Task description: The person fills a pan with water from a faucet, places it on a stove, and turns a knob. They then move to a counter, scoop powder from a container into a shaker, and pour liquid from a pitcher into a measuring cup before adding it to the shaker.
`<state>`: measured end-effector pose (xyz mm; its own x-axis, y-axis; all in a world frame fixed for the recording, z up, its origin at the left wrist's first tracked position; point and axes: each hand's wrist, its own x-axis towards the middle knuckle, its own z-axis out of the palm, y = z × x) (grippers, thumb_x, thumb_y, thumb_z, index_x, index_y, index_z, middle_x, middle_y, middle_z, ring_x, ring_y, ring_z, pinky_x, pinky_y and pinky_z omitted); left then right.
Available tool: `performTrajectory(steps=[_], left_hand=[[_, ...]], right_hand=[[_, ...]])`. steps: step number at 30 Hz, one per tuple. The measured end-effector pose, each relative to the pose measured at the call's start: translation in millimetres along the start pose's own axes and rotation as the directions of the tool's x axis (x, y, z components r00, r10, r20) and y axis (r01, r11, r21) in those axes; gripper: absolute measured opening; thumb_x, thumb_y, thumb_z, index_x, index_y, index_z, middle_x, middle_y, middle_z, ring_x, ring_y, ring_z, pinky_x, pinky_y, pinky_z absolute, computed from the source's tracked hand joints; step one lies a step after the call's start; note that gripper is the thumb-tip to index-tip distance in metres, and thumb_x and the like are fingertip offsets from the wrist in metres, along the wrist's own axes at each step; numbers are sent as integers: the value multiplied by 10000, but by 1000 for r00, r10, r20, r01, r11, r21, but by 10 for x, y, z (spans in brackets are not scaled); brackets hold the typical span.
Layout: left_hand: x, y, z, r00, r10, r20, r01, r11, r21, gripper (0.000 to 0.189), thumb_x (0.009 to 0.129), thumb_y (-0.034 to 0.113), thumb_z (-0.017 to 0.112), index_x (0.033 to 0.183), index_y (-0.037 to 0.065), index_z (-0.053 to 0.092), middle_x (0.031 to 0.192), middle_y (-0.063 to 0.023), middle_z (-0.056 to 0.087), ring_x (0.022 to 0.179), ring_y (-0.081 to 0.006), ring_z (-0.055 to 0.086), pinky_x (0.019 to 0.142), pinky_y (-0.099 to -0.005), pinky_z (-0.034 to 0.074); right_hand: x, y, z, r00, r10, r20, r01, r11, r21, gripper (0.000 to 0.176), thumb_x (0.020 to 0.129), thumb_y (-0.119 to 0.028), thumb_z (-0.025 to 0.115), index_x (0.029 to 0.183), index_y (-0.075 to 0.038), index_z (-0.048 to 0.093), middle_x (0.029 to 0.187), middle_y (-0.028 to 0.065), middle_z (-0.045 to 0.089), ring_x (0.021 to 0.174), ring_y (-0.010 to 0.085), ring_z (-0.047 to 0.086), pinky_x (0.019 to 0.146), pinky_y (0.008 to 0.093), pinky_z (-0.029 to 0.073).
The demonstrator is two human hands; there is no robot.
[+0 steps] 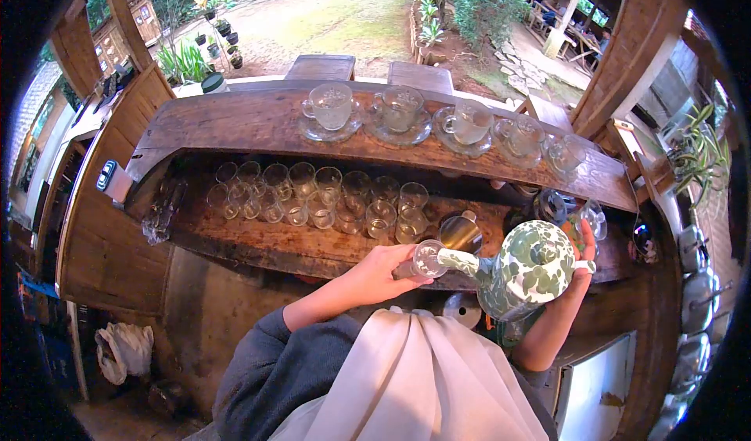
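Observation:
My right hand (580, 265) is closed round the handle side of a green-and-white mottled teapot (536, 265), its lid on. The pot is held in front of my chest, with its spout (458, 261) pointing left. My left hand (379, 277) grips a small clear glass (429, 259) at the spout's tip. Whether spout and glass touch, and whether liquid is flowing, I cannot make out. Just beyond the spout stands a shiny brass-coloured container (461, 232) on the lower shelf.
Several clear glasses (321, 209) stand in rows on the lower wooden shelf (258, 241). Along the upper counter (227, 116) are several glass cups (331, 104) on saucers. A kettle-like dark vessel (550, 206) sits at right. Pots (698, 300) hang at far right.

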<state>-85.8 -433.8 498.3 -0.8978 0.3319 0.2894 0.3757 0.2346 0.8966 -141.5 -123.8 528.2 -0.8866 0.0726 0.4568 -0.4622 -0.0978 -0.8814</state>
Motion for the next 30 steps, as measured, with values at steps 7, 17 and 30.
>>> performTrajectory(steps=[7, 17, 30], left_hand=[[9, 28, 39, 1000, -1, 2, 1, 1000, -13, 378, 761, 141, 688, 1093, 10, 563, 968, -154, 641, 900, -281, 633, 799, -346, 481], [47, 31, 106, 999, 40, 19, -40, 999, 18, 363, 765, 151, 682, 1085, 19, 571, 979, -152, 637, 917, -283, 624, 802, -350, 480], [155, 31, 219, 995, 56, 87, -56, 998, 1, 414, 773, 158, 680, 1142, 22, 548, 998, -148, 636, 922, -269, 627, 818, -349, 478]], right_hand=[[-42, -18, -75, 999, 47, -4, -47, 998, 43, 1015, 637, -592, 703, 1359, -49, 241, 1127, 213, 550, 992, 312, 589, 837, 435, 512], [-62, -25, -162, 1000, 5, 14, -6, 997, 83, 1011, 650, -558, 713, 1363, -38, 221, 1110, 221, 562, 996, 320, 590, 844, 448, 509], [-120, -157, -245, 998, -22, -54, 24, 999, 39, 1034, 650, -584, 703, 1354, -3, 217, 1140, 210, 542, 1029, 305, 573, 883, 419, 485]])
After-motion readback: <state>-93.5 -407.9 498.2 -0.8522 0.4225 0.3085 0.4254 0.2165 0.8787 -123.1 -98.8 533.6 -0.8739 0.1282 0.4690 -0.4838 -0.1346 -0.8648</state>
